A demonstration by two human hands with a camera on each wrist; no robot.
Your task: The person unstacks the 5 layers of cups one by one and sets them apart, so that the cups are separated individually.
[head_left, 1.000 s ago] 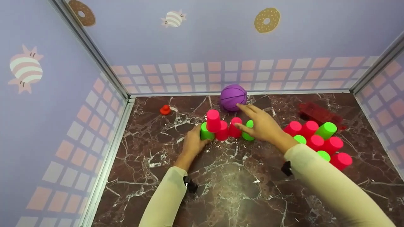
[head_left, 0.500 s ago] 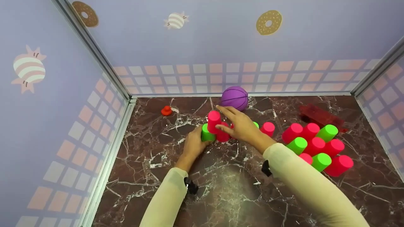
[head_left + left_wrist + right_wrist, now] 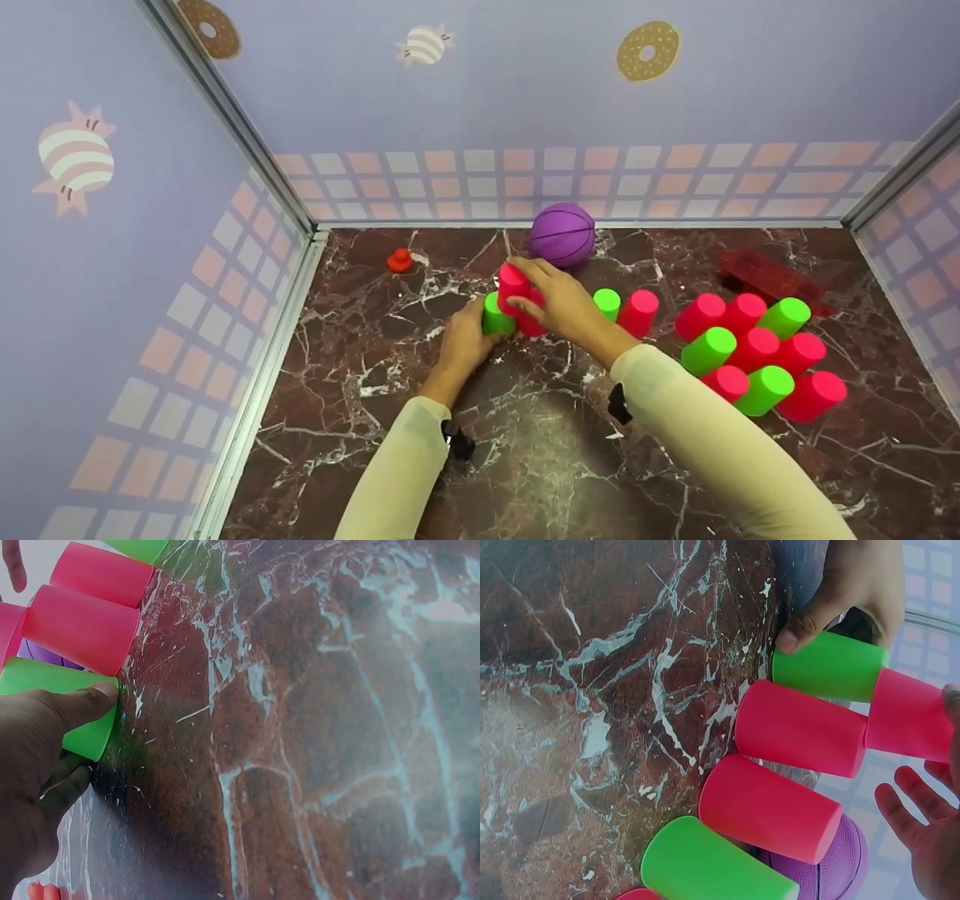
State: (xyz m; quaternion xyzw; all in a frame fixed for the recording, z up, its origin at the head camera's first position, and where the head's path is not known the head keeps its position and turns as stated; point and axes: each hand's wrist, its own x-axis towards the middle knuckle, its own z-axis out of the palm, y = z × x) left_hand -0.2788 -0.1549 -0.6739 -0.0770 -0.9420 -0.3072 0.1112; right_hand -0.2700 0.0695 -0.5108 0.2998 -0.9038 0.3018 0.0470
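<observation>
My left hand (image 3: 461, 341) grips an upside-down green cup (image 3: 498, 315) at the left end of a row, its thumb near the cup's rim in the left wrist view. An upside-down pink cup (image 3: 513, 279) sits on top, bridging that green cup and the pink cup beside it (image 3: 802, 727). With thumb and forefinger, my right hand (image 3: 566, 304) holds this upper cup; its other fingers stay loose in the right wrist view. Another pink cup (image 3: 769, 806) and a green cup (image 3: 716, 862) continue the row, partly hidden behind my right hand in the head view.
A purple ball (image 3: 562, 234) rests behind the row, near the back wall. One more pink cup (image 3: 639, 313) ends the row. Several pink and green cups (image 3: 756, 349) cluster at right, before a dark red translucent object (image 3: 772, 279). A small red toy (image 3: 400, 260) lies left.
My right hand has moved left along the row to the upper pink cup and now holds it, uncovering cups at right. My left hand has stayed on the green cup.
</observation>
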